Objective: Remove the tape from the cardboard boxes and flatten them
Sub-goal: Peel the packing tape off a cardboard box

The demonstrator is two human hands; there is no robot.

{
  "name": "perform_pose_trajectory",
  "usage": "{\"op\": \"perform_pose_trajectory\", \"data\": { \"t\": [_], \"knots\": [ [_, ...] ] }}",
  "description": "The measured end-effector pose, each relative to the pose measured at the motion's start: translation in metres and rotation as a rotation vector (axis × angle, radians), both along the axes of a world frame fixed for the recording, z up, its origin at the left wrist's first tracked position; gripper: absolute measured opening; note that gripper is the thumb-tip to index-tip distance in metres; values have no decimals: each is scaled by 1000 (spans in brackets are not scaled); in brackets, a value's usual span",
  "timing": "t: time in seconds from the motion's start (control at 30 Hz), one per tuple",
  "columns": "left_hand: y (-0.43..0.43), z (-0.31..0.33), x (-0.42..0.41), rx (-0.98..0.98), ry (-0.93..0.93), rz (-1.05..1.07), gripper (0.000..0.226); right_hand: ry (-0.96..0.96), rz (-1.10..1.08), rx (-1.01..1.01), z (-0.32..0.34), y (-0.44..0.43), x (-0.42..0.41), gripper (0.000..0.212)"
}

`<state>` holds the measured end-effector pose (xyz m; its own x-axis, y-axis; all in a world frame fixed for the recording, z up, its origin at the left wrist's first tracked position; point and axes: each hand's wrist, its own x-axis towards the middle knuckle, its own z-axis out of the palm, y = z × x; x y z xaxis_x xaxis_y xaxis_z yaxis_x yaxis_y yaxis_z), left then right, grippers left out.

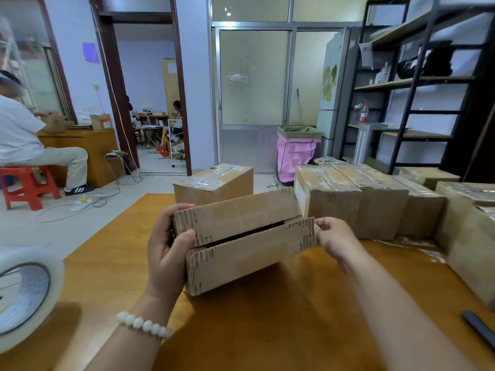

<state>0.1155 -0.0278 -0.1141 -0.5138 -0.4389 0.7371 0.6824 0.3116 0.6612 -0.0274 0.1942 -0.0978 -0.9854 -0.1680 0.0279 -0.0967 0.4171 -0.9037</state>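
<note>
**Brown corrugated cardboard box (pixel 241 236) in both my hands, top flaps parted**

I hold it just above the orange-brown wooden table (pixel 267 330), tilted with its top towards me. My left hand (pixel 166 250) grips the left end, thumb curled onto the front and the other fingers hidden behind. My right hand (pixel 334 236) pinches the right end of the nearer flap with curled fingertips.

Close behind the box stands a tape-wrapped brown carton (pixel 214 183) at the far table edge. A row of taped brown cartons (pixel 361 199) stands just beside my right hand, and another large taped carton (pixel 471 236) crowds the right edge. Crumpled clear tape strips (pixel 417 250) lie on the table in front of the row. A big roll of clear packing tape (pixel 24 290) sits at the left, and a dark slim tool (pixel 479 330) lies near the right corner; I cannot tell what kind. A white bead bracelet (pixel 144 324) circles my left wrist.

Between the two flaps runs a dark slit; I cannot see what is inside. Beyond the table stands a pink-bagged bin (pixel 296 153), its contents hidden.
</note>
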Motion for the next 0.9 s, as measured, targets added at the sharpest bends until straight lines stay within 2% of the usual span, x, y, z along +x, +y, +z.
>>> {"op": "perform_pose_trajectory", "data": {
  "t": [0.1, 0.27, 0.33, 0.37, 0.4, 0.43, 0.5, 0.57, 0.6, 0.73, 0.77, 0.87, 0.9],
  "knots": [
    [1, 0, 0, 5, -4, -3, 27, 48, -5, 331, -2, 0, -3, 15],
    [1, 0, 1, 9, -14, 4, 26, 21, 42, 538, -11, -2, -7, 14],
    [1, 0, 1, 12, -13, 2, 27, 6, 64, 591, -12, -1, -8, 58],
    [2, 0, 1, 10, -12, 2, 27, -11, 57, 599, -11, 1, -7, 74],
    [2, 0, 1, 7, -11, 3, 27, -2, 33, 615, -11, 2, -8, 78],
    [2, 0, 1, 6, -10, 3, 27, 13, -10, 653, -11, 4, -10, 73],
    [2, 0, 1, 8, -7, 0, 33, 53, -114, 775, -11, 11, -16, 45],
    [3, 0, 1, 10, -7, 2, 37, -27, -132, 846, -6, 21, -20, 22],
    [3, 0, 1, 8, -5, 3, 34, -87, -104, 878, -4, 25, -21, 21],
    [2, -1, 0, -11, -1, 13, 27, -194, -84, 916, -3, 30, -26, 45],
    [2, -2, 0, -14, 1, 15, 27, -204, -94, 905, -2, 30, -28, 42],
    [3, -2, 0, -26, 7, 19, 28, -193, -192, 919, 6, 32, -28, 17],
    [3, -2, 0, -30, 8, 21, 28, -169, -228, 912, 7, 33, -27, 15]
  ]
}}
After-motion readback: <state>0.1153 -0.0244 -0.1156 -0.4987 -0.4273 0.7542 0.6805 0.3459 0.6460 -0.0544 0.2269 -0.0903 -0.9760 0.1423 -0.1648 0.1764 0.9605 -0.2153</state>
